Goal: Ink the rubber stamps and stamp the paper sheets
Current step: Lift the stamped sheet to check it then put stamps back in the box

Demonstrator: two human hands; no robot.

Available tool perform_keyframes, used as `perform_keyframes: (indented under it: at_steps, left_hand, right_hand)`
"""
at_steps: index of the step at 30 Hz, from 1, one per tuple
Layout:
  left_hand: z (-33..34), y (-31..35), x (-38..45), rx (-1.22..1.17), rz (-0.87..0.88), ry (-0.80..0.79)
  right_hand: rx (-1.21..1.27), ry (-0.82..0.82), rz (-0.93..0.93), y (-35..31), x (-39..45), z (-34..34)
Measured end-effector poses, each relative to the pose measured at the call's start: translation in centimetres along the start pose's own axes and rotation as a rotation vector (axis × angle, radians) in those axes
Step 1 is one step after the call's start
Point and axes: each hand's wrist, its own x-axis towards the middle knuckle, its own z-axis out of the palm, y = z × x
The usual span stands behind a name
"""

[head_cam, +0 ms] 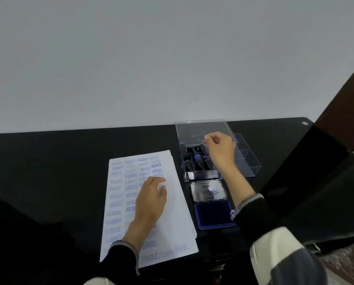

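Note:
A stack of paper sheets [172, 214] lies on the black table, its top sheet covered with blue prints such as SAMPLE and FRAGILE. My left hand [151, 200] rests flat on the sheet, fingers spread. To the right, a clear plastic box [250, 161] holds several dark rubber stamps [196, 159], and its clear lid [192, 130] is raised at the back. My right hand [221, 149] hovers over the stamps with thumb and forefinger pinched together; nothing shows between them. In front of the box sits the open ink pad [213, 215], with a blue cushion and a silver lid [209, 191].
The black table [69, 171] ends at a pale wall behind. A dark brown upright [344, 99] rises at the far right. The table's right edge runs diagonally past the box. Both sleeves are dark, with a bracelet on each wrist.

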Motion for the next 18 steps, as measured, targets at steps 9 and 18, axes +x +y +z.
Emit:
perform_keyframes:
  at_steps: [9,18]
  left_hand:
    - [-5.2,-3.5,-4.5,0.192,-0.043,0.213]
    - [-6.5,-4.2,-7.5,0.375,0.000,-0.094]
  right_hand:
    - [0.031,-0.135,-0.096,-0.8,-10.1,3.2]
    - [-0.394,-0.401,-0.188,3.8,-18.3,4.9]
